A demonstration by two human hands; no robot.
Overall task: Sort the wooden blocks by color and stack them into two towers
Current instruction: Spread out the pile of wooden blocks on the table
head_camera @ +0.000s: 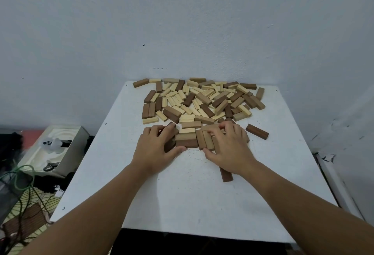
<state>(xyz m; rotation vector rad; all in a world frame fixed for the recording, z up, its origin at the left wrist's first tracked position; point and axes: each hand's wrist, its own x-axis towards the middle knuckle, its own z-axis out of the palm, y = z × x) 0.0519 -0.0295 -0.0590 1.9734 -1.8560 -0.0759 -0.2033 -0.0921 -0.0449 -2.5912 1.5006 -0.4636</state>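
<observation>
A loose heap of wooden blocks (199, 97), dark brown and pale yellow mixed, covers the far half of the white table (182, 194). At its near edge lies a small cluster of brown blocks (187, 140), some side by side. My left hand (156, 149) grips the cluster's left side, fingers curled over a dark block and thumb at the near edge. My right hand (227, 149) holds the right side, fingers curled over several upright-lying brown blocks (204, 140). A single dark block (226, 175) pokes out under my right wrist.
One dark block (257, 131) lies alone to the right of my hands. The table stands against a pale wall. On the floor at the left sit a box with a white object (52, 149) and green cables (22, 179).
</observation>
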